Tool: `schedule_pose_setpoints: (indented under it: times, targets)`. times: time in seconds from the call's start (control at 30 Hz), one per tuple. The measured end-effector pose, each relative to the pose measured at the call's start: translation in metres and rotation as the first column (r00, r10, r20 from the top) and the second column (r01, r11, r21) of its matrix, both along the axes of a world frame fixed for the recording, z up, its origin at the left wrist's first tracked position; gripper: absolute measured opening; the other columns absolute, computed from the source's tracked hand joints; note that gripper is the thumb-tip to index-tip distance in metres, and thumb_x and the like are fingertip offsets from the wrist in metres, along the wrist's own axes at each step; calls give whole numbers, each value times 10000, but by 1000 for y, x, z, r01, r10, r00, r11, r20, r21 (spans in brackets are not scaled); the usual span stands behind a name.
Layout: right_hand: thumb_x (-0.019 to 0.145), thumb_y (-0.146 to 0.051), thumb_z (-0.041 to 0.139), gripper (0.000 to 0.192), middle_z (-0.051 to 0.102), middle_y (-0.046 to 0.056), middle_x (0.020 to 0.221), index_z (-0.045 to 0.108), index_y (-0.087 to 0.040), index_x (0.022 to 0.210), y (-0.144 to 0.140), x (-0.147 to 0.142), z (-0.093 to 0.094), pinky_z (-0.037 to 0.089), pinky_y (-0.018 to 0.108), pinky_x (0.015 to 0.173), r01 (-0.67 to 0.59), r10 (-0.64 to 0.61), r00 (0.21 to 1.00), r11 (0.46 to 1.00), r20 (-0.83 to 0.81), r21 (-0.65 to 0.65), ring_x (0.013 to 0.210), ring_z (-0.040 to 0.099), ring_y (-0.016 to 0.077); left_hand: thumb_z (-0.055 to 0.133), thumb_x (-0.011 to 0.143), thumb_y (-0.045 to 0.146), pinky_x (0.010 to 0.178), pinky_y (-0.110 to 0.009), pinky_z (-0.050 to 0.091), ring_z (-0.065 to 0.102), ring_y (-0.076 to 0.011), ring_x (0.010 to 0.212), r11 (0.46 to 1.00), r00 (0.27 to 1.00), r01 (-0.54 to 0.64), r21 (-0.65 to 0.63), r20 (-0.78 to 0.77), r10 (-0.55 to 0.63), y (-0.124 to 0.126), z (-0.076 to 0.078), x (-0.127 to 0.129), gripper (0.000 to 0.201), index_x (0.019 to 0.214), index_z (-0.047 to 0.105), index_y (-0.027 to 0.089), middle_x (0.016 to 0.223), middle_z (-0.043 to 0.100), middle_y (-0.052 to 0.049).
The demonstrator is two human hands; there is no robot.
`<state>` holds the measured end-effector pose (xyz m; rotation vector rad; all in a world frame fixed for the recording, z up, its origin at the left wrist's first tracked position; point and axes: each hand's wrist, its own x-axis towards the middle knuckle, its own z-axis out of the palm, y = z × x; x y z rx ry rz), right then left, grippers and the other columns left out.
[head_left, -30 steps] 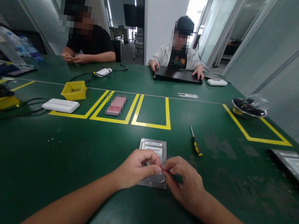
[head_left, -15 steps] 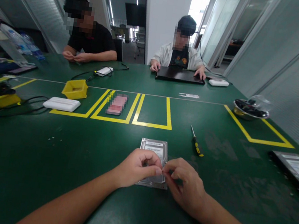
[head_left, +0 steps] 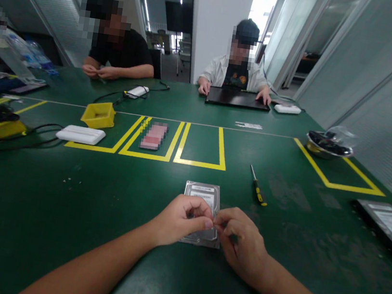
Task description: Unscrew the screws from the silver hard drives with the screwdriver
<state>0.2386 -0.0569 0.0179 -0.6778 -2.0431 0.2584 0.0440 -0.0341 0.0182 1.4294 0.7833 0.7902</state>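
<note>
A silver hard drive [head_left: 203, 188] with a white label lies flat on the green table in front of me, partly covered by my hands. Over its middle, my left hand [head_left: 182, 218] is closed in a pinch, thumb against fingertips. My right hand [head_left: 243, 241] pinches too, at the drive's right side, and its fingertips meet those of the left. Whatever is between the fingers is too small or hidden to make out. Beyond my right hand lies a screwdriver [head_left: 257, 190] with a black and yellow handle.
Another hard drive [head_left: 386, 220] lies at the right. A metal bowl [head_left: 327, 148] of dark parts stands behind it. Left are a white power strip [head_left: 81, 134] and a yellow bin [head_left: 98, 115]. Across the table, one person holds a black panel [head_left: 238, 99]; another sits left.
</note>
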Motion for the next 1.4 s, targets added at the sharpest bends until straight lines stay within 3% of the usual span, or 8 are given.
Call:
schedule_pose_setpoints:
  times: [0.17, 0.33, 0.43, 0.6, 0.7, 0.87, 1.1, 1.4]
  targets:
    - [891, -31, 493, 215, 605, 0, 844, 386, -205, 823, 2, 2, 2, 454, 226, 684, 40, -40, 998, 999, 47, 6, 761, 548, 108, 653, 858, 351, 526, -228, 333, 439, -91, 537, 956, 983, -112, 271, -109, 146, 0, -1, -2, 241, 739, 606, 147, 605, 527, 20]
    - [913, -63, 485, 170, 618, 16, 869, 421, -200, 836, 11, 12, 3, 454, 249, 705, 96, -102, 985, 994, 142, 45, 777, 553, 126, 625, 850, 282, 778, -341, 415, 545, -200, 837, 644, 832, -258, 721, -174, 527, 9, -6, -6, 106, 825, 602, 181, 824, 622, -35]
    - [929, -79, 466, 125, 625, 40, 911, 457, -189, 870, 18, 19, 3, 448, 279, 754, 98, -106, 972, 994, 207, 51, 831, 558, 147, 670, 808, 321, 881, -391, 407, 518, -248, 991, 577, 703, -271, 770, -251, 665, 21, -14, -8, 251, 1002, 573, 196, 1012, 613, -59]
    - [946, -97, 445, 86, 632, 56, 929, 483, -171, 925, 28, 25, 17, 413, 293, 770, 123, -144, 934, 989, 326, 86, 834, 548, 167, 746, 692, 573, 973, -465, 370, 441, -326, 1167, 674, 611, -224, 704, -438, 659, 37, -28, -13, 734, 1267, 456, 220, 1258, 542, -102]
    - [958, -120, 433, 110, 621, 45, 849, 500, -172, 889, 32, 25, 33, 375, 289, 717, 151, -183, 864, 983, 469, 106, 757, 527, 172, 731, 658, 663, 960, -476, 359, 421, -345, 1198, 738, 608, -215, 640, -504, 614, 41, -31, -15, 836, 1318, 422, 254, 1311, 529, -101]
    - [882, -70, 498, 122, 556, 5, 704, 498, -179, 827, 40, 21, 63, 271, 273, 606, 212, -182, 668, 976, 721, 49, 612, 447, 156, 740, 662, 645, 956, -489, 323, 462, -335, 1168, 828, 643, -188, 529, -571, 510, 45, -26, -16, 841, 1342, 395, 292, 1197, 630, -58]
    - [902, -103, 466, 82, 544, -3, 697, 492, -180, 912, 60, 16, 99, 163, 274, 549, 415, -178, 523, 907, 834, -66, 565, 379, 119, 739, 671, 618, 983, -488, 297, 525, -322, 1142, 873, 701, -118, 473, -583, 411, 52, -22, -20, 814, 1332, 405, 279, 1179, 657, -49]
    - [913, -134, 435, 105, 550, 34, 720, 519, -166, 967, 84, 18, 88, 178, 277, 561, 450, -208, 555, 889, 806, -81, 579, 371, 117, 723, 715, 577, 987, -485, 309, 553, -312, 1132, 876, 716, -77, 476, -585, 380, 54, -21, -19, 696, 1276, 457, 261, 1184, 665, -50]
